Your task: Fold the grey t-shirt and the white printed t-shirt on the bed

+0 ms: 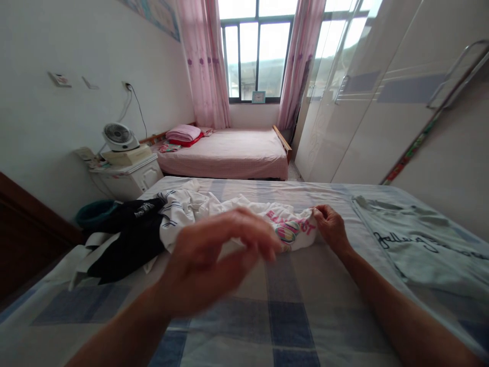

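Observation:
A white T-shirt (pixel 305 239) with pink lettering and a colourful print lies bunched on the checked bedsheet. At its right edge, my right hand (pixel 330 224) pinches the cloth between thumb and fingers. My left hand (pixel 221 260), blurred by motion, hovers in front of the shirt, nearer to me. Its fingers are curved with a gap to the thumb, and I see nothing held in it. Part of the shirt is hidden behind this hand. To the left, black clothes (pixel 133 250) and a white garment with dark stripes (pixel 175 214) lie heaped together.
A pale green shirt (pixel 412 239) with dark script lies spread at the right of the checked bedsheet (pixel 229 331). Beyond are a pink bed (pixel 229 153), a white nightstand (pixel 133 176) with a fan (pixel 120 136), and a white wardrobe (pixel 362 117) along the right.

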A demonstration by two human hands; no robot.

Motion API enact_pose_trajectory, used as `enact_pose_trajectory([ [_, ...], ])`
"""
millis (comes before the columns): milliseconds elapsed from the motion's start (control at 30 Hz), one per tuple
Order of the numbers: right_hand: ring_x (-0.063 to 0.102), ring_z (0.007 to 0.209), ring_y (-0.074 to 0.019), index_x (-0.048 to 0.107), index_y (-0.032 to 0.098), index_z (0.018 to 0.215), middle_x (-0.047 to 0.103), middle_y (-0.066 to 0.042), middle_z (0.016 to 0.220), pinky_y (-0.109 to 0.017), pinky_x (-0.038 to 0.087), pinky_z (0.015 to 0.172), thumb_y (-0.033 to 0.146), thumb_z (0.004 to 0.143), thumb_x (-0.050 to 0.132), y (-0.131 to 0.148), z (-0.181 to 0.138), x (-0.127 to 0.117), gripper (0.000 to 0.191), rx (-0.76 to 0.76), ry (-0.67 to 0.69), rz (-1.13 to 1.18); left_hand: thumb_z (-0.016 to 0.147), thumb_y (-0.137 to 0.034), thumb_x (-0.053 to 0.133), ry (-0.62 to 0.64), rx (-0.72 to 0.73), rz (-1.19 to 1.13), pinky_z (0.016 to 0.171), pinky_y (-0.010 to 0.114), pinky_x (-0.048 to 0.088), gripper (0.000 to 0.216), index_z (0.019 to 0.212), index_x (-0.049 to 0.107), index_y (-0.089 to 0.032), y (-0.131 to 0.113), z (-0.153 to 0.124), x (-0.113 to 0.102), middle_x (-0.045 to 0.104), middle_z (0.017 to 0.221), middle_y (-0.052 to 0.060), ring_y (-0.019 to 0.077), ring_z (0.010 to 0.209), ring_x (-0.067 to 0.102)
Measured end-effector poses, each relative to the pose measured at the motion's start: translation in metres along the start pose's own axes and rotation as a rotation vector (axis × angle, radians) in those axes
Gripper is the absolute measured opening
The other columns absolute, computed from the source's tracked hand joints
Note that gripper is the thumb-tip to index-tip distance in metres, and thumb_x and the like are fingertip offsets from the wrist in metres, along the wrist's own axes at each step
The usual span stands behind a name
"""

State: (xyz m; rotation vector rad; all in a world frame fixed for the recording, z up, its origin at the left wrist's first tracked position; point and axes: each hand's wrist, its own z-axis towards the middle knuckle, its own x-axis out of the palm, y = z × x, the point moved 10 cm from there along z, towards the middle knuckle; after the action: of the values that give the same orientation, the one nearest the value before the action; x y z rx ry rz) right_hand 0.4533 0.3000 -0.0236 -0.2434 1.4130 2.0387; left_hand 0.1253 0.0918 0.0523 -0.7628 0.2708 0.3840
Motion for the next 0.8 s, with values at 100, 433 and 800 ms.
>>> enact_pose_trajectory([
  [100, 0.054, 0.067, -0.0160, 0.061, 0.017, 0.083, 0.065, -0.004, 0.078, -0.028, 0.042, 0.065, 0.042, 0.078, 0.048, 0.011, 0.006, -0.010, 0.028, -0.032, -0.030, 0.050, 0.085, -0.029, 0.055, 0.332, -0.173, 0.340, 0.083, 0.030, 0.050, 0.031, 0.113, 0.062, -0.019, 0.083, 0.089, 0.063, 0.061, 0.117, 0.010, 0.0208, 0.098, 0.062],
  [433, 0.058, 0.076, -0.0183, 0.059, 0.020, 0.084, 0.067, -0.006, 0.090, -0.033, 0.046, 0.069, 0.033, 0.081, 0.049, 0.090, 0.030, -0.103, 0.017, -0.268, -0.346, 0.186, 0.076, -0.028, 0.053, 0.238, -0.328, 0.599, 0.065, 0.026, 0.045, 0.013, 0.073, 0.062, -0.019, 0.136, 0.137, 0.039, 0.064, 0.069, 0.002, 0.0158, 0.067, 0.059],
  [800, 0.058, 0.090, -0.0209, 0.059, 0.016, 0.100, 0.064, -0.011, 0.101, -0.039, 0.045, 0.080, 0.036, 0.088, 0.038, 0.131, 0.101, -0.117, 0.032, -0.386, -0.518, 0.016, 0.071, -0.032, 0.057, -0.571, -0.233, 0.115, 0.053, 0.022, 0.045, 0.014, 0.074, 0.056, -0.018, 0.083, 0.156, -0.083, 0.055, 0.063, -0.003, 0.0112, 0.056, 0.052],
])
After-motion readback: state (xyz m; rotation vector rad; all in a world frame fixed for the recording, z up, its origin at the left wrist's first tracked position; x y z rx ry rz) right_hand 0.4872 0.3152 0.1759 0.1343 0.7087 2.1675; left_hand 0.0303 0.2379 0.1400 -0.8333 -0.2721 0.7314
